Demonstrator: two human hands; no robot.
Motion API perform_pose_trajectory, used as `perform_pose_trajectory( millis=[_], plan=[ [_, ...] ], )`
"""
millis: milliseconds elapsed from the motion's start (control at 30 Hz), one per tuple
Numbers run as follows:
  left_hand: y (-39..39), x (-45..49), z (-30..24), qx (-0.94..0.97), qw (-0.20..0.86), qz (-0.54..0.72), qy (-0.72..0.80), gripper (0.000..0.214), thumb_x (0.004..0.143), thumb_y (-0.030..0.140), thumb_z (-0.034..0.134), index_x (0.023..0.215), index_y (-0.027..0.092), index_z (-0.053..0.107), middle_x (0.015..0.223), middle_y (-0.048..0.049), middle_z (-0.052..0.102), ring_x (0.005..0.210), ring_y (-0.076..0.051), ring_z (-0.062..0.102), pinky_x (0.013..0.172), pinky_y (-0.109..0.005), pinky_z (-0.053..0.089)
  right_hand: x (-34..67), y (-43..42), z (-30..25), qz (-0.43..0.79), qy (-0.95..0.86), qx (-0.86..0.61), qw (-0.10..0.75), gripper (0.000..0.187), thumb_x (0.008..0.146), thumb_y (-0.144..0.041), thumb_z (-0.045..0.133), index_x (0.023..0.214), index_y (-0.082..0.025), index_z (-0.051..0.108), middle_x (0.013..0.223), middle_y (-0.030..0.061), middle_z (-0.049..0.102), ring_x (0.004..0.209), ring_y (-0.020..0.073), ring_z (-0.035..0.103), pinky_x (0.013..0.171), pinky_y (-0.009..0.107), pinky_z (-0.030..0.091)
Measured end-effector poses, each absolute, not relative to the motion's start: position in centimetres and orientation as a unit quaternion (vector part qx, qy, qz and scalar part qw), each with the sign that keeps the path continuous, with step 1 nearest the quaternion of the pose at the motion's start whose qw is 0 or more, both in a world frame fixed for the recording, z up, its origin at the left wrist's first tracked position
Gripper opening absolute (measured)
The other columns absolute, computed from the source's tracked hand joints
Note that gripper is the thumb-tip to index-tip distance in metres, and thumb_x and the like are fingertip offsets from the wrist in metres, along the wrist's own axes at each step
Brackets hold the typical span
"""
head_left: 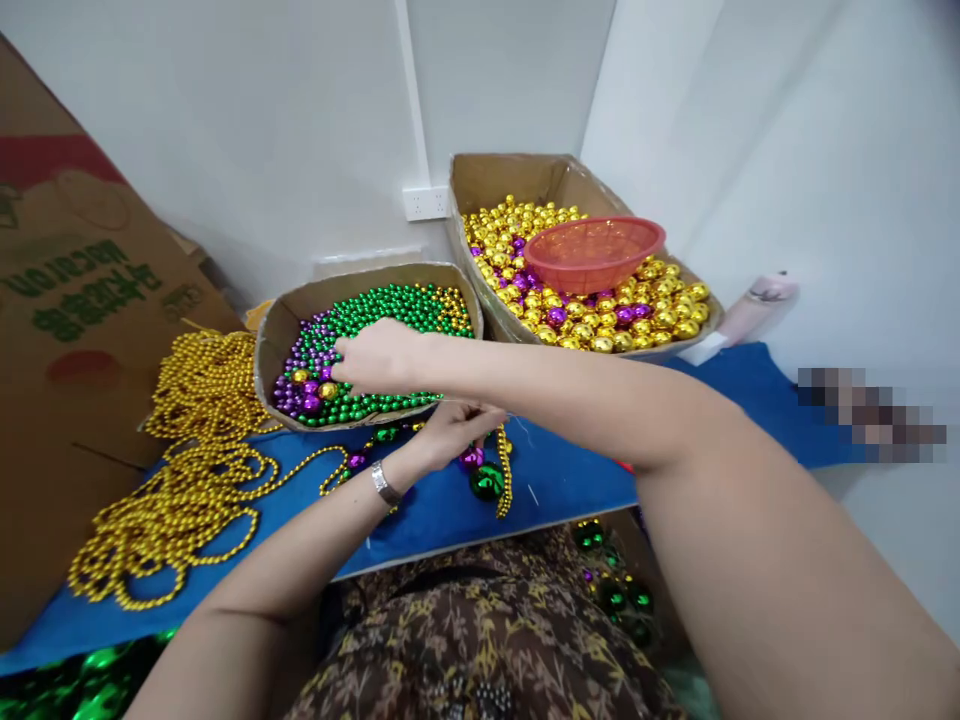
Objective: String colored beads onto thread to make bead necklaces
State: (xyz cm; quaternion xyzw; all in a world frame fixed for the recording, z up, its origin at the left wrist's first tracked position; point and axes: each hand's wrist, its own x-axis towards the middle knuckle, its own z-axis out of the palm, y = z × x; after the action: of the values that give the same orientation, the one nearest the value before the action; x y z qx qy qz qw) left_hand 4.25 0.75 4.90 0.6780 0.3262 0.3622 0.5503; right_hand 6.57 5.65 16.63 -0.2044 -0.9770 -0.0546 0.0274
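My right hand (386,355) reaches across my left arm and over a cardboard box (367,275) of small green, purple and gold beads (375,310). Its fingers are curled together beside the purple beads; whatever they hold is hidden. In front of the box, my left hand (454,435), with a silver band on its wrist, pinches a bead string at the fingertips. Below it hang a short strand of small gold beads (505,480), a large green ball (487,481) and a purple ball (472,458). Part of the string lies behind the left wrist.
A bigger carton (510,170) of gold and purple balls stands behind, with a red plastic basket (592,255) on top. Gold bead chains (172,500) are heaped on the blue tabletop (577,480) at left. A tall carton (67,400) borders the left side.
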Motion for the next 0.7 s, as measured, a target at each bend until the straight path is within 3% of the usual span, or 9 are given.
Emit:
perform_pose_trajectory(
  millis=[100,200,267,300,367,433,533,700],
  plan=[
    [1.0,2.7,4.7,0.619,0.563,0.417,0.355,0.031,0.081,0.044,0.065,0.069,0.016,0.061,0.052,0.0022,0.051,0.044,-0.007,0.04,0.043,-0.022,0.03,11.8,4.7,16.4,-0.043,-0.95,-0.285,0.12,0.026,0.098,-0.028,0.043,0.105,-0.016,0.065,0.104,0.0102,0.064,0.087,0.0182,0.06,0.073,0.031,0.044],
    [1.0,1.5,5.1,0.602,0.554,0.45,0.359,0.032,0.08,0.043,0.067,0.067,0.015,0.059,0.052,0.0036,0.049,0.044,-0.006,0.041,0.044,-0.02,0.031,17.0,3.7,13.5,0.104,-0.927,-0.297,0.205,0.027,0.098,-0.025,0.042,0.115,-0.015,0.061,0.107,0.0087,0.066,0.084,0.0134,0.06,0.074,0.027,0.044],
    [0.9,1.1,5.5,0.606,0.546,0.452,0.361,0.034,0.078,0.043,0.069,0.064,0.015,0.057,0.051,0.0039,0.049,0.045,-0.006,0.042,0.044,-0.019,0.031,19.2,3.1,11.0,0.224,-0.9,-0.312,0.207,0.031,0.099,-0.03,0.041,0.122,-0.015,0.056,0.098,0.0052,0.068,0.068,0.0093,0.059,0.064,0.023,0.043],
    [0.9,1.0,5.6,0.606,0.545,0.449,0.366,0.034,0.078,0.043,0.07,0.063,0.014,0.057,0.051,0.0038,0.049,0.045,-0.006,0.043,0.043,-0.019,0.031,19.9,2.9,9.9,0.251,-0.892,-0.317,0.201,0.03,0.099,-0.032,0.042,0.116,-0.015,0.059,0.089,0.0033,0.068,0.064,0.0089,0.058,0.062,0.022,0.042],
    [0.9,1.0,5.7,0.595,0.56,0.432,0.382,0.033,0.077,0.042,0.071,0.065,0.014,0.06,0.052,0.0023,0.054,0.045,-0.005,0.044,0.043,-0.018,0.031,20.6,2.4,8.6,0.225,-0.89,-0.337,0.208,0.028,0.098,-0.034,0.043,0.097,-0.015,0.064,0.075,0.0011,0.065,0.062,0.0098,0.055,0.06,0.022,0.039],
    [1.0,0.9,5.6,0.563,0.596,0.423,0.386,0.029,0.075,0.04,0.073,0.07,0.013,0.065,0.058,-0.0002,0.061,0.045,-0.005,0.044,0.043,-0.018,0.032,20.6,1.6,8.1,0.118,-0.893,-0.361,0.243,0.032,0.098,-0.032,0.042,0.082,-0.015,0.063,0.071,0.002,0.061,0.065,0.0116,0.054,0.061,0.024,0.037],
    [1.3,0.6,5.2,0.516,0.633,0.443,0.37,0.025,0.072,0.036,0.077,0.08,0.012,0.071,0.068,-0.0034,0.068,0.049,-0.005,0.048,0.046,-0.018,0.037,20.2,0.0,7.5,0.003,-0.889,-0.361,0.28,0.037,0.1,-0.031,0.037,0.08,-0.014,0.062,0.072,0.005,0.061,0.068,0.014,0.053,0.064,0.027,0.037],
    [1.0,0.1,5.1,0.587,0.546,0.471,0.369,0.026,0.076,0.03,0.073,0.097,0.014,0.073,0.077,-0.0054,0.071,0.054,-0.007,0.054,0.05,-0.019,0.042,20.6,-1.0,5.6,0.144,-0.891,-0.306,0.303,0.035,0.099,-0.034,0.04,0.081,-0.016,0.064,0.073,0.003,0.063,0.066,0.0122,0.056,0.064,0.024,0.041]
  ],
)
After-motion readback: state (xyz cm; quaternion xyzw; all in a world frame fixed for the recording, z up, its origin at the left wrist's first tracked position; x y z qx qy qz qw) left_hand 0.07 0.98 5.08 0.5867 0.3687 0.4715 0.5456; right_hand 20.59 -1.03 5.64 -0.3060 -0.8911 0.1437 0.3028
